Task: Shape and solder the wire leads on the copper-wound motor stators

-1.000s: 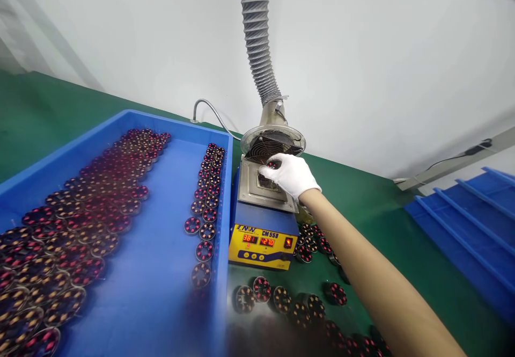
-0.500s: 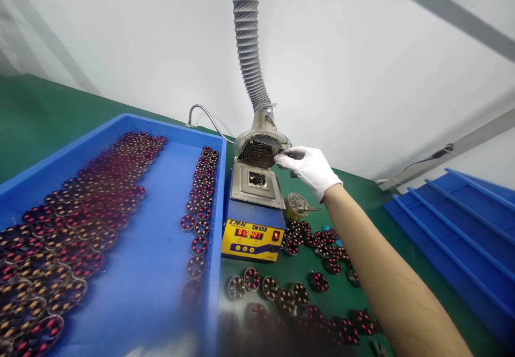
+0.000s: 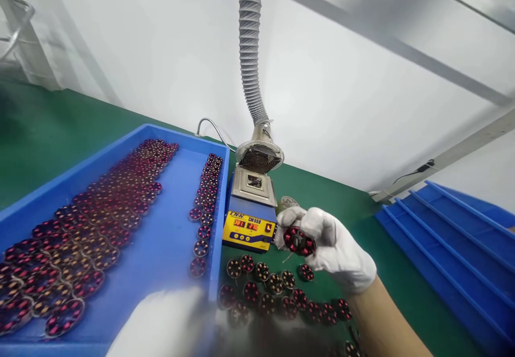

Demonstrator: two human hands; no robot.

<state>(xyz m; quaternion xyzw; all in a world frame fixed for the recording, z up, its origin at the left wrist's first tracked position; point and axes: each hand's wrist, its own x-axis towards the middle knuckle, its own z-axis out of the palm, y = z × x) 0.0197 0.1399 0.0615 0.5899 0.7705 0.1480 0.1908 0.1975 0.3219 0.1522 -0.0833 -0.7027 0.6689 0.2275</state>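
Observation:
My right hand [image 3: 333, 244], in a white glove, is closed around a small round motor stator [image 3: 299, 240] with red and dark windings. A thin wire end hangs below the stator. This hand is just right of a solder pot [image 3: 253, 185] with a blue and yellow body and red digits. At the bottom, my left hand [image 3: 161, 322] shows as a blurred white glove over the front of the blue tray [image 3: 169, 233]. Its fingers cannot be made out. More wound stators [image 3: 275, 283] lie on the green table below the right hand.
Many stators [image 3: 100, 212] fill the tray's left side, and a column of them [image 3: 207, 190] lines its right wall. A fume hood [image 3: 259, 157] on a ribbed hose [image 3: 250, 51] hangs over the solder pot. Ribbed blue trays [image 3: 446, 244] stand at the right.
My right hand has come down and nearer from beside the hood, with the stator now plainly visible in it. My left glove has risen further into view at the bottom. The pot's digits differ.

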